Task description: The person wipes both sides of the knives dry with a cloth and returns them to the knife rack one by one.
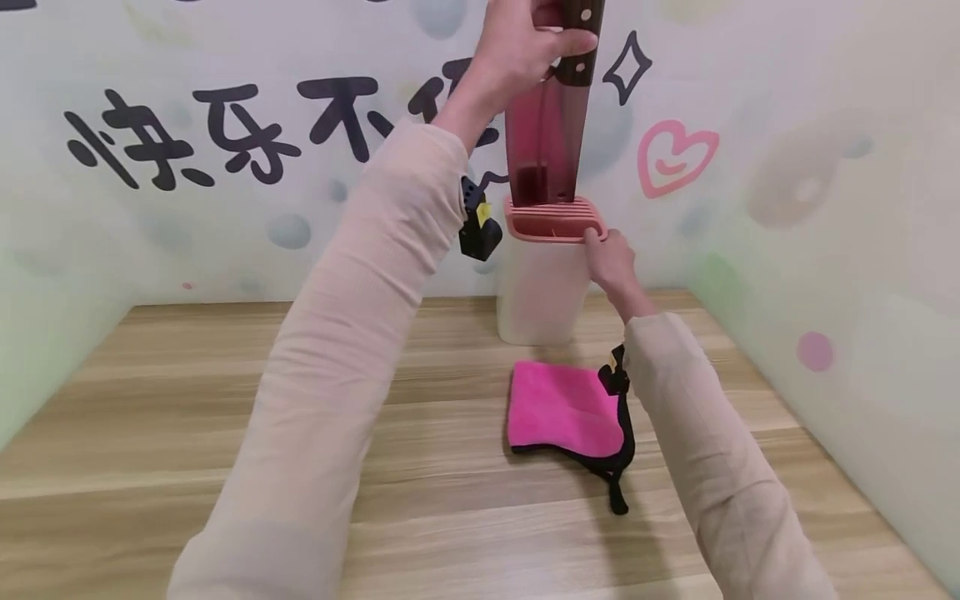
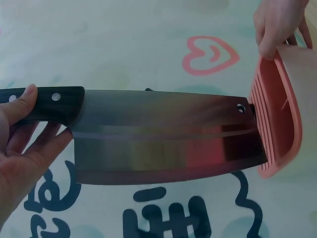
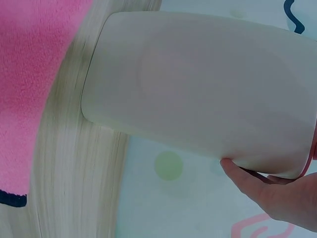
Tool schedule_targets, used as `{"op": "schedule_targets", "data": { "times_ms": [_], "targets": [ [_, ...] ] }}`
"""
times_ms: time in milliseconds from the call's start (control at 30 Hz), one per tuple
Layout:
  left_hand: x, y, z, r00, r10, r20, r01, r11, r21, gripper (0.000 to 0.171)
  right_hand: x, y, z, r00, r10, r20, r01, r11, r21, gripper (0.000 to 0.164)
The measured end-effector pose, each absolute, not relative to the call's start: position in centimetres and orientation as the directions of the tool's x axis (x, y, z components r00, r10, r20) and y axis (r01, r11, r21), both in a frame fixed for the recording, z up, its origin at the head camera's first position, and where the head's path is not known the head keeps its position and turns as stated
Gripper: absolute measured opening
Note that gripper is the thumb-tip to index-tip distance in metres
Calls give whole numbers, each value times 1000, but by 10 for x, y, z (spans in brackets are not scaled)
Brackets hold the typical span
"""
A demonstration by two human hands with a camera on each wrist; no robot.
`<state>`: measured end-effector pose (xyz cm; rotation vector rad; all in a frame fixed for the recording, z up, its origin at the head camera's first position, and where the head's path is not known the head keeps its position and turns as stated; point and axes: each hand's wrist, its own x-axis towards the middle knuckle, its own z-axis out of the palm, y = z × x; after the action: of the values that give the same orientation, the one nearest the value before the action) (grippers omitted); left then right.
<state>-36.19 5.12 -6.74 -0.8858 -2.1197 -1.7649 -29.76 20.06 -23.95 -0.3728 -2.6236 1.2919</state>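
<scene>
My left hand (image 1: 525,46) grips the dark riveted handle of a cleaver (image 2: 163,136), its broad blade pointing down. The blade's tip is right at the slotted part of the pink top (image 1: 555,225) of a white knife block (image 1: 542,292). In the left wrist view the whole blade shows outside the slots. My right hand (image 1: 612,260) holds the block's rim at its right side, thumb over the edge; in the right wrist view its fingers (image 3: 247,186) lie along the outer wall. The block stands upright on the table.
A folded pink cloth (image 1: 566,408) with black trim and a black loop lies on the wooden table (image 1: 420,500) in front of the block. A patterned wall (image 1: 247,225) rises close behind the block, and another wall (image 1: 840,233) stands to the right.
</scene>
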Motion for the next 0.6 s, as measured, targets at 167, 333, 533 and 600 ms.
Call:
{"op": "schedule_targets", "data": {
  "times_ms": [167, 333, 533, 600],
  "targets": [
    [-368, 56, -72, -797, 313, 516, 565, 87, 820, 40, -297, 193, -240, -952, 296, 78, 122, 601, -790, 48],
    [-365, 57, -75, -800, 329, 501, 569, 154, 808, 41, -296, 189, -242, -956, 285, 75, 115, 595, -795, 47],
    [-363, 58, -72, -790, 346, 507, 579, 146, 802, 40, -295, 187, -240, -961, 270, 64, 109, 579, -808, 47],
    [-370, 60, -73, -794, 348, 499, 575, 160, 803, 40, -294, 187, -240, -960, 274, 65, 110, 578, -809, 47]
  ]
}}
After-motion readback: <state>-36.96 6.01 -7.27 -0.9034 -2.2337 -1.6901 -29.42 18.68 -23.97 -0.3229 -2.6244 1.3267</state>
